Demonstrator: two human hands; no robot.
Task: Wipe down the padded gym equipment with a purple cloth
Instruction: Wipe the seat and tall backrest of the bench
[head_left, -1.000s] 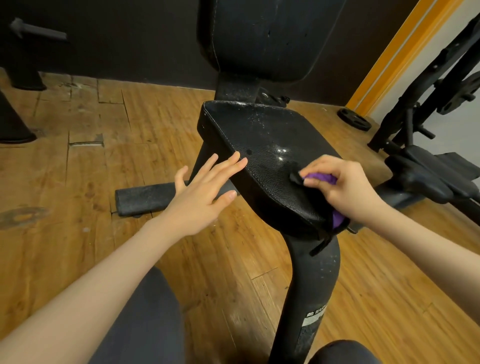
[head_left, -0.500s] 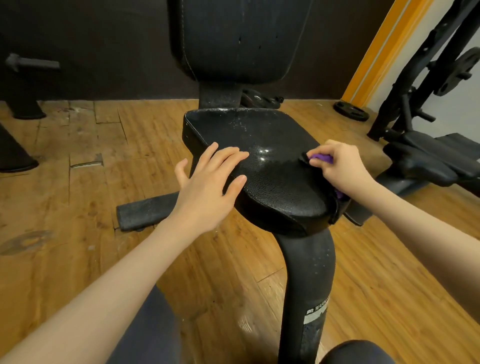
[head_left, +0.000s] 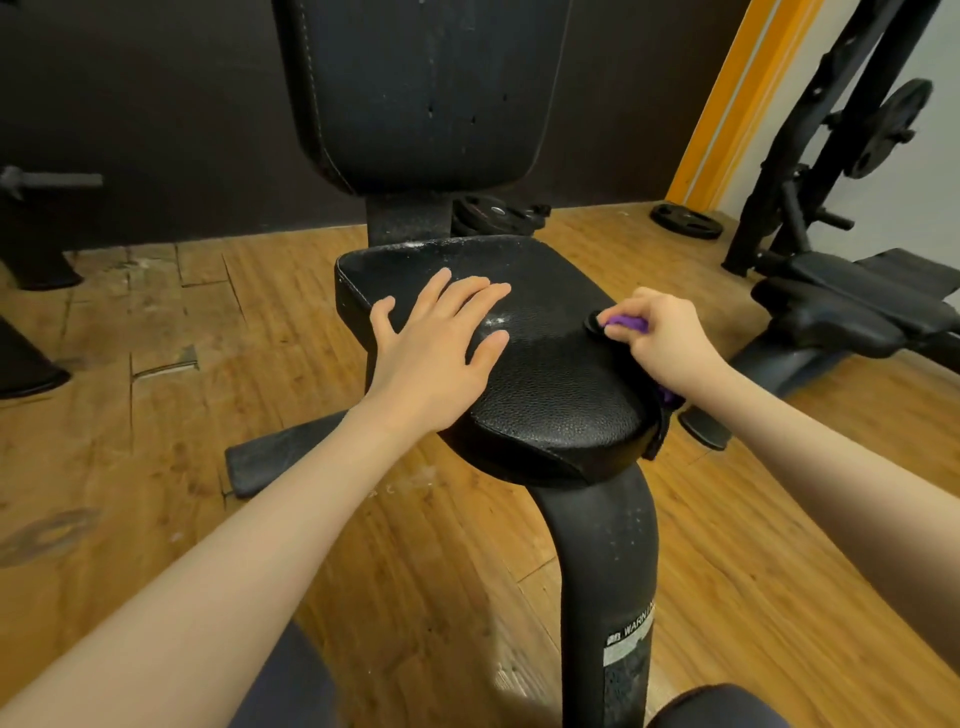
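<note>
Bunching the purple cloth (head_left: 626, 326) in curled fingers, the right hand (head_left: 660, 343) sits at the right edge of the padded seat (head_left: 550, 384), knuckles up and wrist angled back toward the lower right. Only a small purple fold shows between thumb and fingers, with another scrap of it peeking out below the wrist at the seat's edge; a dark rounded bit lies against the pad just left of the cloth, and what it is cannot be told. The left hand (head_left: 436, 353) lies flat on the left half of the same seat, palm down, fingers straight and slightly spread, thumb out over the pad's left side, holding nothing. Its forearm runs straight back toward the lower left. Pale specks dot the black textured pad near the fingertips and along its far edge. Behind the seat rises the upright back pad (head_left: 421, 88). Below, a curved black post (head_left: 602, 587) with a warning label (head_left: 628, 639) carries the seat over a wooden floor (head_left: 156, 415). Weight plates (head_left: 685, 221) lie on the floor farther back, and another bench (head_left: 852, 306) stands to the right.
</note>
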